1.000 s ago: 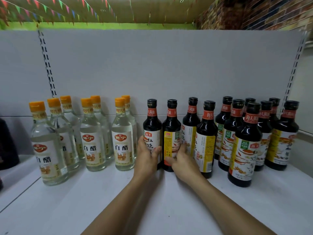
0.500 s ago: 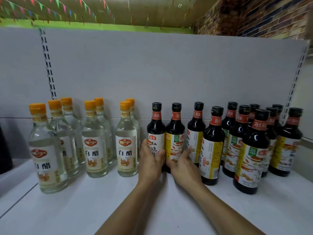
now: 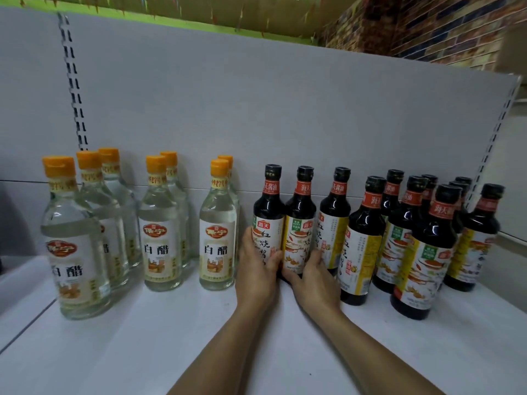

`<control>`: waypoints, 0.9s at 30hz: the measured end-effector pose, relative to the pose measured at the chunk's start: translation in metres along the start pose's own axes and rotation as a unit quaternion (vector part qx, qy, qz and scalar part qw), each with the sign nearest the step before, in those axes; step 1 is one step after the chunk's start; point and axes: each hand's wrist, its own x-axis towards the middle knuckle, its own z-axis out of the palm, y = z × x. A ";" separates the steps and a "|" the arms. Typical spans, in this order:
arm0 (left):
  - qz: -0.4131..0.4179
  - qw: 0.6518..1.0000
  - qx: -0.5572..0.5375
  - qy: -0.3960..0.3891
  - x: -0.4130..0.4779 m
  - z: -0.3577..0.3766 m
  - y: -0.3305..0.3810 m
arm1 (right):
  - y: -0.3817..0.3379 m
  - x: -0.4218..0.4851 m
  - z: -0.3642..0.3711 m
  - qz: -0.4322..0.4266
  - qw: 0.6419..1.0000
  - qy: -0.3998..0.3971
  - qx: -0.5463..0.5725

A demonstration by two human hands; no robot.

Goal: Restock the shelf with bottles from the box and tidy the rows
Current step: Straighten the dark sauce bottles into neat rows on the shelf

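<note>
2 bare forearms reach across the white shelf [image 3: 142,352]. The left hand [image 3: 256,276] has its grip clamped round the lower body of the leftmost soy sauce bottle [image 3: 268,212]. The right hand [image 3: 316,283] is clamped likewise on the second soy sauce bottle [image 3: 301,218], just beside it. Both bottles stand upright mid-shelf. To their left stand 7 orange-capped white vinegar bottles [image 3: 161,238], and to their right more dark soy sauce bottles [image 3: 422,252] cluster. Behind rises the grey back panel [image 3: 285,109].

We work from a single view. The wide-angle head camera faces forward and slightly down at the shelf [image 3: 128,352] from close by; the bottles [image 3: 216,240] stand across mid-frame, and the back panel [image 3: 285,115] bows toward the edges.
</note>
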 end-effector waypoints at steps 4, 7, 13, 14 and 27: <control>0.004 1.000 0.011 0.001 -0.007 -0.001 -0.005 | 0.008 -0.005 0.001 -0.003 1.000 -0.002 0.008; 0.016 1.000 0.015 -0.002 -0.011 -0.003 -0.004 | 0.011 -0.004 0.000 -0.002 1.000 -0.003 0.030; 0.015 1.000 0.017 -0.005 -0.013 -0.003 -0.003 | 0.012 -0.003 0.002 0.004 0.999 0.009 0.047; 0.018 1.000 0.023 -0.001 -0.013 -0.003 -0.005 | 0.012 -0.002 0.002 0.003 0.999 0.012 0.046; 0.035 0.990 0.133 0.022 -0.013 0.004 -0.009 | 0.015 -0.001 0.003 -0.033 0.999 0.035 0.006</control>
